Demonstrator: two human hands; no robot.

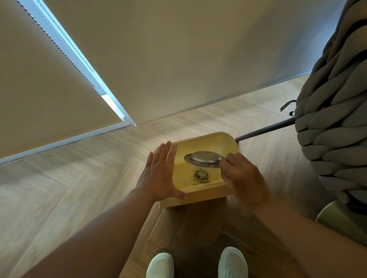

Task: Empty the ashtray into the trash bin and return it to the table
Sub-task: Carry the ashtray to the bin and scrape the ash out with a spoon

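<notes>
We're standing over the bin [203, 140], a yellow one on the wood floor [70, 183], and the ashtray [203, 159] is turned upside down right above its opening, held there by our right hand [242, 178], whose fingertips pinch the rim on the right side. Our left hand [159, 177] lies flat with fingers spread along the bin's left edge, thumb over the near wall, steadying it. A dark patch of ash [200, 176] already sits on the bin's bottom, so the dump looks largely done. To finish it well, we'd keep the ashtray low and centred over the opening, well inside the walls, and give it a light shake or tap so the last grains drop straight down and not onto the floor. That thin metal rim looks slippery in a fingertip pinch, so we'd keep the grip firm while shaking. We'd turn it upright while it's over the bin, then lift away. The table isn't in view here; only a chunky grey blanket [342, 101] on the right and our white shoes [196, 272] near the bottom edge.
</notes>
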